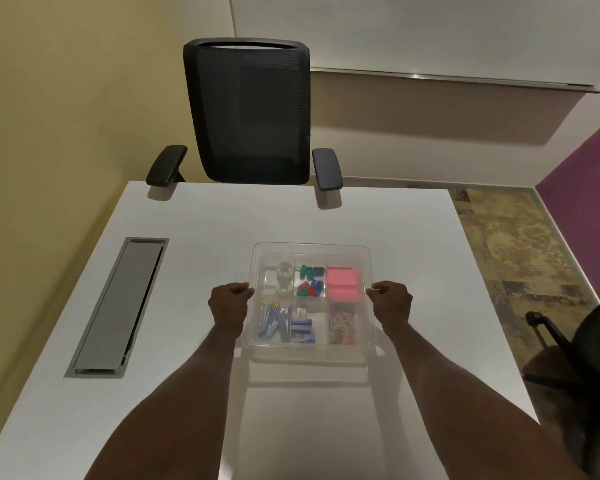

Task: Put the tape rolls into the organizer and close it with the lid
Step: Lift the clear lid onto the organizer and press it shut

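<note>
Beside lid [310,249], clenched hands [230,301].

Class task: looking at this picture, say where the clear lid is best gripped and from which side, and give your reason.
Grip the clear lid at the middle of its two short side edges, one hand from each side, as the left hand and right hand do here. It is wide, flat and thin-rimmed, so opposite pinches keep it level over the organizer.

We find bare table [413,258] all around the box [309,355], left, right and front; our hands [230,306] flank it, and the chair [248,112] stands beyond the far edge.
</note>
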A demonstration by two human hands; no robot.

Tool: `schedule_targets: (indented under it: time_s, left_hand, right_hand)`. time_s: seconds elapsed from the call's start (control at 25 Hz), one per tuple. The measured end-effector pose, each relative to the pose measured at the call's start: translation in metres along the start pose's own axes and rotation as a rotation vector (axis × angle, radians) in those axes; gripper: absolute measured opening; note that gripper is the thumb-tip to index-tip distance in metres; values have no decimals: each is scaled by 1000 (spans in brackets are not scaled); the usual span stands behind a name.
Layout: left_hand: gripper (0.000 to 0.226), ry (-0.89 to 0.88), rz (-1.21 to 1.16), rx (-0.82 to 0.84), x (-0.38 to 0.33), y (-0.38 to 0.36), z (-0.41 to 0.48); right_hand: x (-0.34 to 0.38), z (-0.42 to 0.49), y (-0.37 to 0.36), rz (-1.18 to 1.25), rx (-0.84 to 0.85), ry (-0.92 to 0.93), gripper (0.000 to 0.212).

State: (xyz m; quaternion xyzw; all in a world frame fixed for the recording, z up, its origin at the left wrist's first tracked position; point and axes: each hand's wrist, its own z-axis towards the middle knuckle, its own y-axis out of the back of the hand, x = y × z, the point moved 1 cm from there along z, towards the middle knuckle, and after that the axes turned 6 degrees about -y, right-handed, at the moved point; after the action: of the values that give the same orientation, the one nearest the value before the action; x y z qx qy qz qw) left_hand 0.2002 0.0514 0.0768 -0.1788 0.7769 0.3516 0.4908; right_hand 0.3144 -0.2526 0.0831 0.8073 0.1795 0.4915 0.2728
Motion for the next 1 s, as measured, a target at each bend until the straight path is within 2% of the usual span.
schedule_targets:
  time_s: [0.6, 1.0]
  left_hand:
    - [24, 70, 175, -72, 22, -41, 23]
    - [25, 89, 249, -47, 23, -50, 28]
  right_hand:
    - [-3, 37, -31, -153, 35, -85, 19]
    - [-8, 43, -37, -205, 33, -109, 18]
